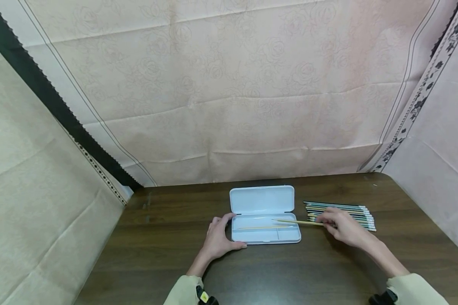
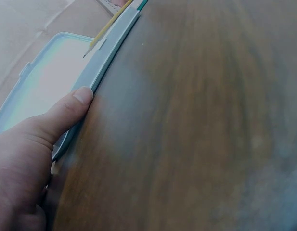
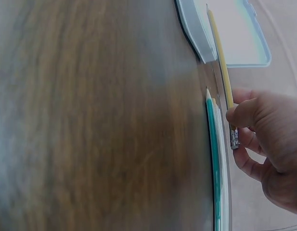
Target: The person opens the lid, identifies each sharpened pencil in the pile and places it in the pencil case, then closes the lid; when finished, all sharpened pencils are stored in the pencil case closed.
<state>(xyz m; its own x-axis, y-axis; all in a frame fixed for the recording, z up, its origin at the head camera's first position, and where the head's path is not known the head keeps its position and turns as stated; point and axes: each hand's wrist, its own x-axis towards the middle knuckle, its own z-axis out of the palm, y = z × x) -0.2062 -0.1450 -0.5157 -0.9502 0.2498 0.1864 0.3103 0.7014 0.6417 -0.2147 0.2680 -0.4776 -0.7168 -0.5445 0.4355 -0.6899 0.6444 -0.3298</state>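
Observation:
A light blue pencil case (image 1: pixel 262 200) lies with its lid up on the table, one yellow pencil (image 1: pixel 265 228) inside its lower tray. My left hand (image 1: pixel 218 239) holds the case at its left end, with the thumb (image 2: pixel 83 96) on the front edge and the fingers near the hinge. My right hand (image 1: pixel 345 226) pinches another yellow pencil (image 3: pixel 219 53) close to its metal-capped end. That pencil's sharpened tip points left, over the tray. Beneath and beside the right hand lies a row of several green, white and yellow pencils (image 1: pixel 368 220).
The brown wooden table (image 1: pixel 168 262) meets a pale patterned cloth (image 1: pixel 252 97) along its back edge. More pale cloth (image 1: pixel 38 212) hangs at the left, and another cloth side (image 1: pixel 446 140) stands at the right.

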